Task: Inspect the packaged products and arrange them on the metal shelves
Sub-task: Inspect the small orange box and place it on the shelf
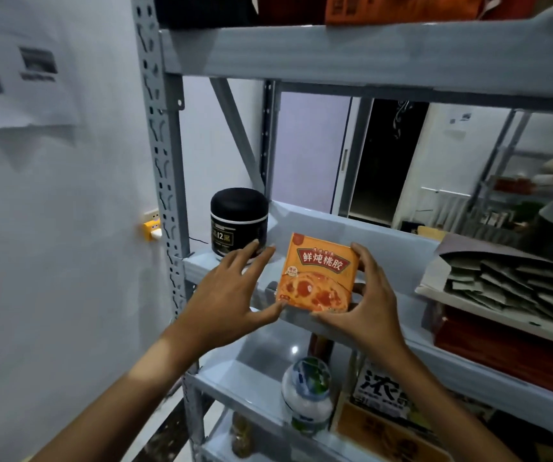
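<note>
Held the orange box [316, 273] upright at the front edge of the metal shelf [401, 248], right hand [365, 301] fingers curled round its right side. Kept left hand [231, 288] spread open, thumb touching the lower left corner. Black jar [239, 223] just beyond left fingertips.

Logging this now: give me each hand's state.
Left hand: open, fingers straight, thumb touching the box.
Right hand: holding the box.
</note>
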